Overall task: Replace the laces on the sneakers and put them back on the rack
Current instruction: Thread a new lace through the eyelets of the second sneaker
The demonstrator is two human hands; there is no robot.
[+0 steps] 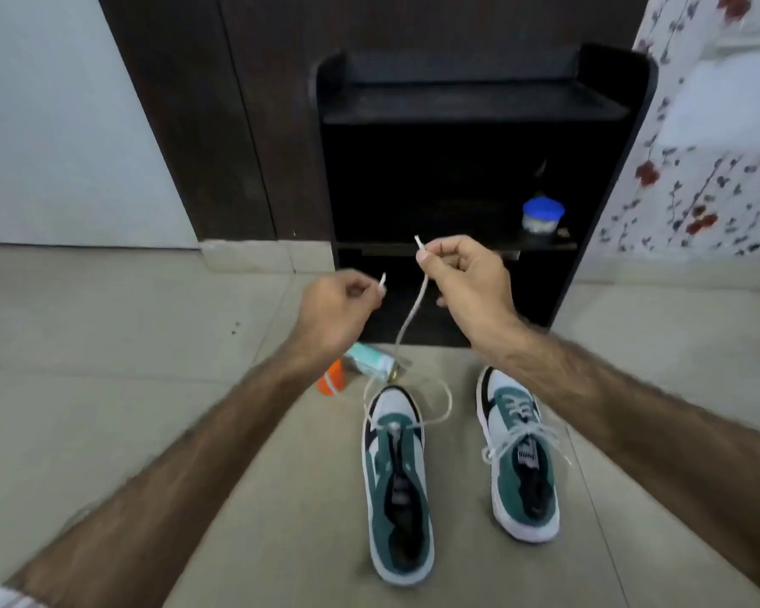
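Each hand's grip pinches one lace tip: left hand (341, 302), right hand (466, 274). The white lace (409, 320) loops down to the green sneaker (398, 484) at 6 o'clock, threaded only at its lowest eyelets.

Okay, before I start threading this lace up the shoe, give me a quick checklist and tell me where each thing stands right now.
1. Both lace ends held: ok. The left hand pinches one tip and the right hand pinches the other end of the white lace.
2. Lace through the bottom eyelets of the left sneaker: ok, it crosses near the toe.
3. Ends even in length: cannot tell.
4. Upper eyelets free: ok, no lace above the first row.
5. Right sneaker laced: ok, laces in and tied.
6. Room on the rack: cannot tell, the shelves are dark; a blue-lidded jar sits on one.
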